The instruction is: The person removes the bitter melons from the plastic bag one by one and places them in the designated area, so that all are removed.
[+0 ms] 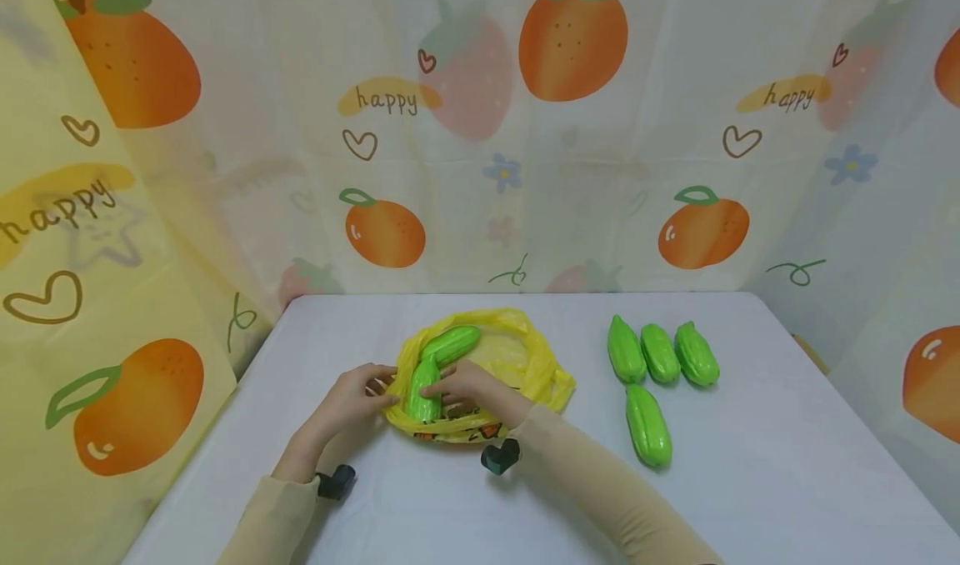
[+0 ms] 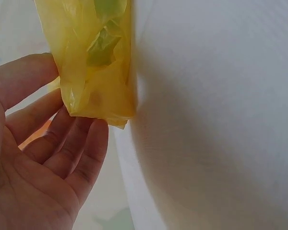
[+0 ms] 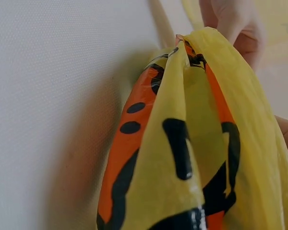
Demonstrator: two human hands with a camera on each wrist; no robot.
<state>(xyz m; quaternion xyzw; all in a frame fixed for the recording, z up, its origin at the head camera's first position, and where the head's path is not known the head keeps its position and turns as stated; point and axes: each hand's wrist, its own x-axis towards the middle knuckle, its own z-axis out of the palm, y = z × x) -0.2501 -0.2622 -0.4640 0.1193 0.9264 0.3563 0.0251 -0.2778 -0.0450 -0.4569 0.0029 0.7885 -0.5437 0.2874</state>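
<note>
A yellow plastic bag (image 1: 558,386) lies with its mouth spread wide on the table. Inside it one shiny green ridged gourd (image 1: 453,344) rests at the back, and a second gourd (image 1: 424,408) stands nearer the front left. My right hand (image 1: 476,384) reaches into the bag, its fingers curled onto the front gourd; its grip is partly hidden. At the left rim my left hand (image 1: 358,394) touches the bag's outside with loosely bent, spread fingers. The left wrist view shows those fingers (image 2: 36,76) against the thin yellow film (image 2: 96,91), with green showing through.
Several more green gourds (image 1: 660,354) lie on the white-covered table (image 1: 757,457), right of the bag; one gourd (image 1: 648,426) is closer to the front. Fruit-printed curtains (image 1: 540,173) enclose the back and sides. Orange and black print (image 3: 134,117) marks the bag's front.
</note>
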